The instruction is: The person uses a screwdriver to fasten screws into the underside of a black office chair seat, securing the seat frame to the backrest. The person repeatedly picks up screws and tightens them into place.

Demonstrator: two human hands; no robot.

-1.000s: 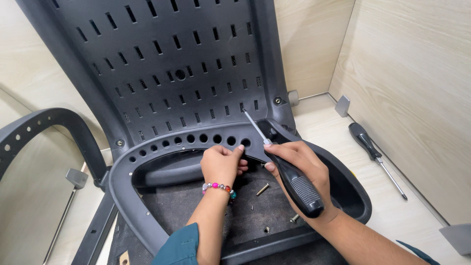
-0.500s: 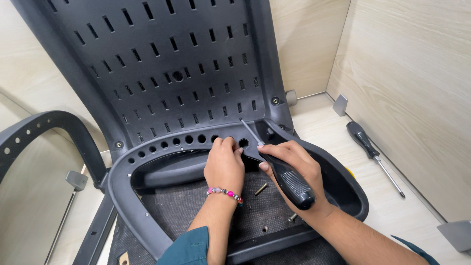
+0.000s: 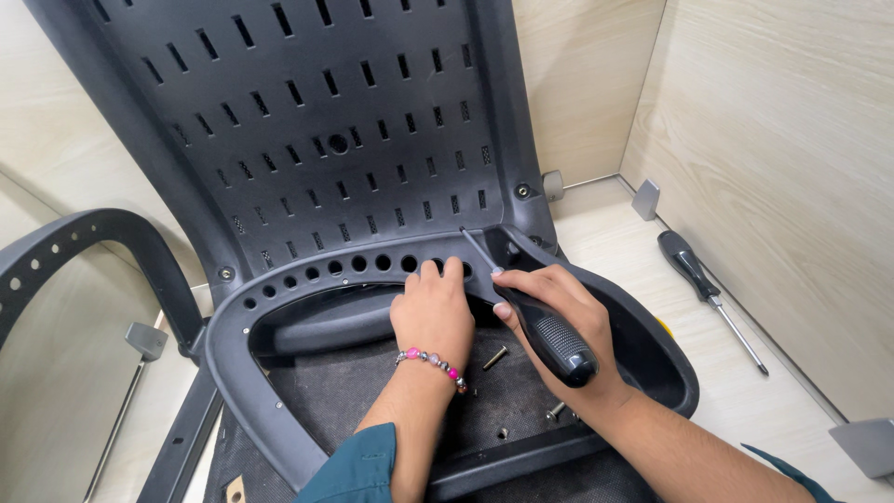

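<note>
My right hand (image 3: 559, 312) is clenched round the black screwdriver (image 3: 535, 317), its shaft slanting up-left toward the perforated frame (image 3: 307, 275). My left hand (image 3: 431, 312) lies unclenched, fingertips pressed on that frame just left of the tip. A loose bolt (image 3: 494, 358) lies below the frame; a spare screwdriver (image 3: 708, 293) lies well right.

Chair back (image 3: 317, 121) walls off the far side. Armrest loop (image 3: 279, 298) rings both hands closely. Loose screws (image 3: 494, 358) lie on the seat underside (image 3: 363, 387). Open floor (image 3: 652, 279) to the right, broken only by a spare screwdriver (image 3: 694, 275) near the wall panel (image 3: 792, 168).
</note>
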